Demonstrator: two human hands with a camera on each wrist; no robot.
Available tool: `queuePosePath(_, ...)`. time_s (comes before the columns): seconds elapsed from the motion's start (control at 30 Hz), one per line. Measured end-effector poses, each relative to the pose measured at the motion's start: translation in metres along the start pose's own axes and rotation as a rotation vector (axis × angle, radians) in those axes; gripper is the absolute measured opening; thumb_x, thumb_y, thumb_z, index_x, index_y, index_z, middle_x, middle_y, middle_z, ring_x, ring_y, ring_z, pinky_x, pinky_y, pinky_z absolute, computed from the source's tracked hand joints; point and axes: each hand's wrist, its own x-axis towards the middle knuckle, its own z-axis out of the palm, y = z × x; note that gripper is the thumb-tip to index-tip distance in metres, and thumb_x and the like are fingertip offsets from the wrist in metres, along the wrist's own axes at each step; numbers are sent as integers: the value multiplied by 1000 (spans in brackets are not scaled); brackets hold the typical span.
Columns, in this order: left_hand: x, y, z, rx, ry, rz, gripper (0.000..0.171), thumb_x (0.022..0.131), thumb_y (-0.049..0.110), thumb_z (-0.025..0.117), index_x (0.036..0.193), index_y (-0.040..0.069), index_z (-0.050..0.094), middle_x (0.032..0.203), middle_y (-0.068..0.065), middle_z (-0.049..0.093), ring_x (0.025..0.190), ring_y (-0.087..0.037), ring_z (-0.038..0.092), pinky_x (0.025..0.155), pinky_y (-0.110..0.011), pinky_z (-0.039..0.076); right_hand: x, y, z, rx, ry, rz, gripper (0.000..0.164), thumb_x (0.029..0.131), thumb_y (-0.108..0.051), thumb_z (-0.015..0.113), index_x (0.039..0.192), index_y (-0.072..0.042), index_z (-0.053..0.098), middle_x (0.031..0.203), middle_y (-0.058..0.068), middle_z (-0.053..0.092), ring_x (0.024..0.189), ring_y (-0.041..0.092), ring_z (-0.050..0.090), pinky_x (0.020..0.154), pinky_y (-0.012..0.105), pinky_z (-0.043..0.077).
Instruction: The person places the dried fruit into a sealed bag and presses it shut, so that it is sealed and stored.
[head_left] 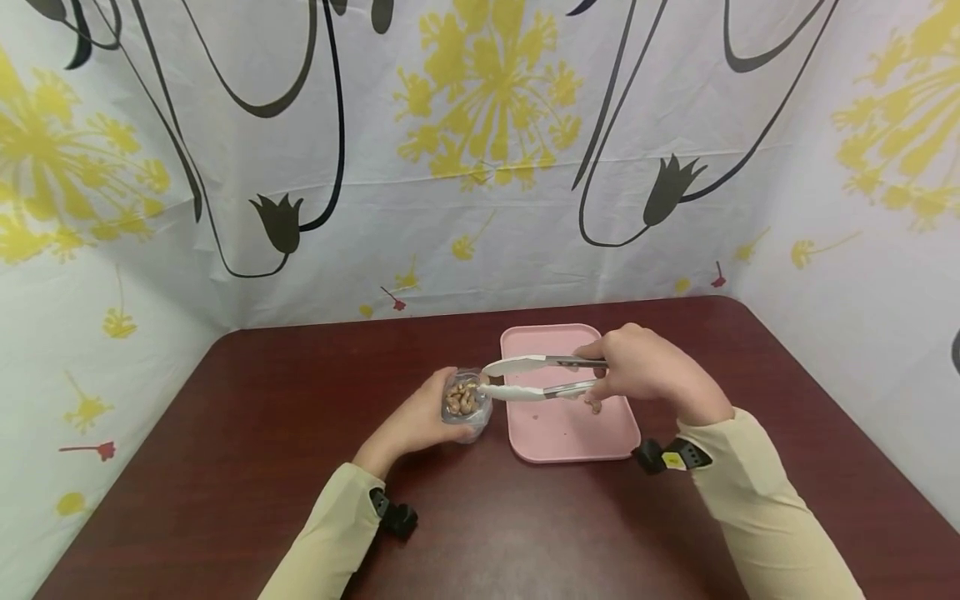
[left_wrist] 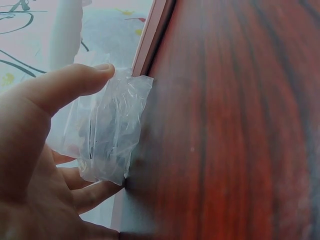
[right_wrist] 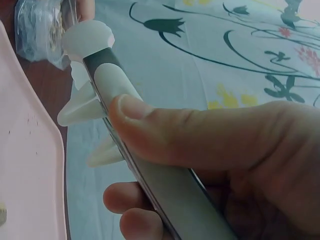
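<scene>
My left hand [head_left: 414,418] holds a crinkled clear plastic bag [left_wrist: 112,130], thumb on one side and fingers on the other. Its mouth faces up in the head view, and brown nut-like pieces [head_left: 461,398] show inside. With my right hand [head_left: 651,371] I grip metal tongs [right_wrist: 165,190] that have white tips. The tongs lie nearly level, their arms spread apart, and the tips [head_left: 517,364] reach to the right rim of the bag. Under the tongs is a pink tray [head_left: 570,437]. A small brown piece [head_left: 596,407] appears on it below my right hand.
Everything is on a dark red-brown wooden table [head_left: 225,467]. The tray's raised rim stands just right of the bag. A patterned white cloth [head_left: 360,150] hangs behind the table and at both sides. Small dark crumbs dot the tray.
</scene>
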Motion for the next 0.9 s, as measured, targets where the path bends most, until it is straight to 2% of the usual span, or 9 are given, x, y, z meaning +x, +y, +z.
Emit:
queuePosePath(0.17,0,-1,0,2,2,4,96,71,27,83,145,-1,29,141,-18,43,126,-28,47,105,-46,38,4,-10,3,-2,-27,-3,32,71,-21,80,101,-22,72,58,-10,58,61,9,51,56,26,39)
queuePosePath(0.57,-1,-1,-1,-18,-2,10,95,71,27,84,145,1,30,137,-16,46,121,-25,49,103,-45,39,6,-17,6,-4,-42,31,40,71,-25,81,110,-23,71,53,-14,58,65,8,55,59,27,41)
queuePosePath(0.9,0,0,-1,-17,-3,-1,95,71,27,84,144,0,30,136,-15,46,121,-25,49,103,-45,39,3,-12,3,-16,-28,35,35,70,-26,82,104,-23,71,57,-13,59,63,10,52,58,28,40)
